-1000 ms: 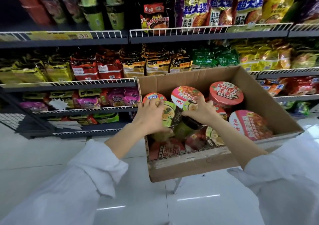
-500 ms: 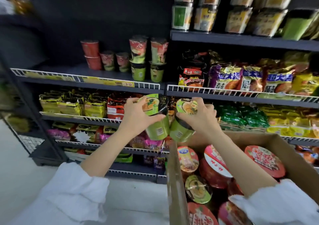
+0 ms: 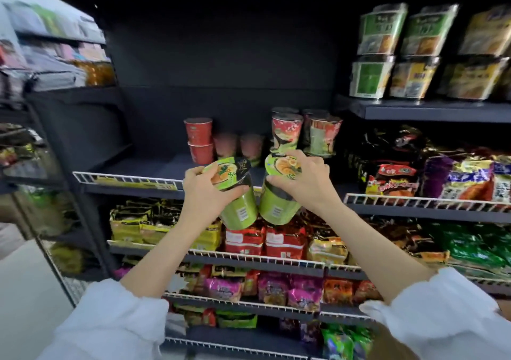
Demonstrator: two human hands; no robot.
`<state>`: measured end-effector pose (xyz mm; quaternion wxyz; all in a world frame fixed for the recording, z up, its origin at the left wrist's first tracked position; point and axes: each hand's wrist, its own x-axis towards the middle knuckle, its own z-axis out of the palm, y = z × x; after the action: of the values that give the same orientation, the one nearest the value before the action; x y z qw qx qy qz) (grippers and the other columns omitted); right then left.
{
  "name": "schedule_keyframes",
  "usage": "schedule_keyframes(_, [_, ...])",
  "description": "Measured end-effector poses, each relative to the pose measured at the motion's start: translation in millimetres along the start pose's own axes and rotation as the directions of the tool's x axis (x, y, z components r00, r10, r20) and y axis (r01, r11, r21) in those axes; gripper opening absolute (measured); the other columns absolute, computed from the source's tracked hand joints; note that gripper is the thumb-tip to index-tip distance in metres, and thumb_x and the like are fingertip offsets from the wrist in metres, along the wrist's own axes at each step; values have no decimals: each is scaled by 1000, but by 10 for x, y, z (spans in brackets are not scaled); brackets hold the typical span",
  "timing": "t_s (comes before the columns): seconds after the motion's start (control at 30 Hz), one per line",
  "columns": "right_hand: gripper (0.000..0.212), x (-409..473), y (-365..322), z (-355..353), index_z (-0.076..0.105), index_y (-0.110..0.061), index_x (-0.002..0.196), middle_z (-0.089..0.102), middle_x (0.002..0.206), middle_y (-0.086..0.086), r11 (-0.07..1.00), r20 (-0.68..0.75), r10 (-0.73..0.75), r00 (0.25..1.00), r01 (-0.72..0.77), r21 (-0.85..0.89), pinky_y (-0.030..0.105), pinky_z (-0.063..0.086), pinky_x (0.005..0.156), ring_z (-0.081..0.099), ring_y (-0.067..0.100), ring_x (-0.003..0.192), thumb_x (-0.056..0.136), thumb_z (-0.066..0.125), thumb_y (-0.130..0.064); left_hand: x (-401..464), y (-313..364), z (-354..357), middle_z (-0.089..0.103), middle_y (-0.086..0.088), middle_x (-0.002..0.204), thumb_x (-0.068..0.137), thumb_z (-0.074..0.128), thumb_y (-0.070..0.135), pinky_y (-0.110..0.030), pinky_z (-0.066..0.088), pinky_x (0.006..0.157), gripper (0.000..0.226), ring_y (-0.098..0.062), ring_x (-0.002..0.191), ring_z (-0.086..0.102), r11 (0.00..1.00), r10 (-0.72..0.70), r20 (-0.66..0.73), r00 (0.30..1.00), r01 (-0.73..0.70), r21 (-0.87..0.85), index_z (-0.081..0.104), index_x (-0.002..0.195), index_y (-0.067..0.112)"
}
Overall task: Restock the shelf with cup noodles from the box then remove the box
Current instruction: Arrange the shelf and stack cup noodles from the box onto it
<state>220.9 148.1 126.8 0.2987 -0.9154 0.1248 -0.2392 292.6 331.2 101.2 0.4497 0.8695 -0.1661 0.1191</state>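
Your dark shelf (image 3: 154,170) with its white wire front rail sits at twelve o'clock. On it, stacked red cups (image 3: 199,140) at eleven, two pale pink cups (image 3: 238,145) beside them, then stacked red-and-green cups (image 3: 302,133) at one o'clock.

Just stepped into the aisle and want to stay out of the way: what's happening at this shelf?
A person in white sleeves is restocking cup noodles. The left hand grips one green cup noodle and the right hand grips a second green cup noodle, both tilted and held side by side in front of the dark shelf. Neither is set down yet. Red cups and other cups already stand at the back of that shelf; the box is out of view.
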Motion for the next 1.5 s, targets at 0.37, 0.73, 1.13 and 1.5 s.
schedule_keyframes(0.37, [70, 1896, -64, 1032, 48, -33, 135, 41, 135, 13, 998, -7, -22, 1000, 22, -59, 42, 31, 108, 30, 30, 131, 73, 63, -63, 2047, -451, 171, 33, -15, 137, 73, 72, 53, -36, 25, 109, 76, -32, 128, 28, 982, 48, 41, 998, -55, 183, 48, 134, 14])
schedule_keyframes(0.73, [59, 3673, -126, 1451, 62, -20, 124, 59, 128, 8, 984, -65, 20, 998, -31, -175, 45, 16, 114, 47, 28, 125, 82, 55, -60, 3952, -603, 566, 54, -14, 123, 57, 57, 79, -45, 33, 103, 81, -36, 120, 38, 904, 117, 155, 981, -170, 391, 60, 119, 27])
schedule_keyframes(1.13, [59, 4411, 29, 1920, 66, -27, 114, 62, 122, 4, 924, -148, 74, 986, -124, -363, 41, 29, 101, 50, 31, 115, 81, 43, -69, 4708, -913, 975, 46, -15, 140, 74, 50, 75, -41, 25, 110, 65, -34, 134, 28, 832, 200, 123, 972, -235, 503, 55, 126, 36])
schedule_keyframes(1.5, [55, 4383, 82, 1740, 47, -30, 136, 44, 142, 7, 903, 42, 27, 999, -6, -429, 41, 25, 110, 35, 30, 130, 92, 29, -58, 4635, -890, 1086, 49, -3, 136, 83, 57, 52, -38, 28, 107, 59, -30, 126, 41, 765, 367, 148, 918, -389, 513, 47, 134, 24])
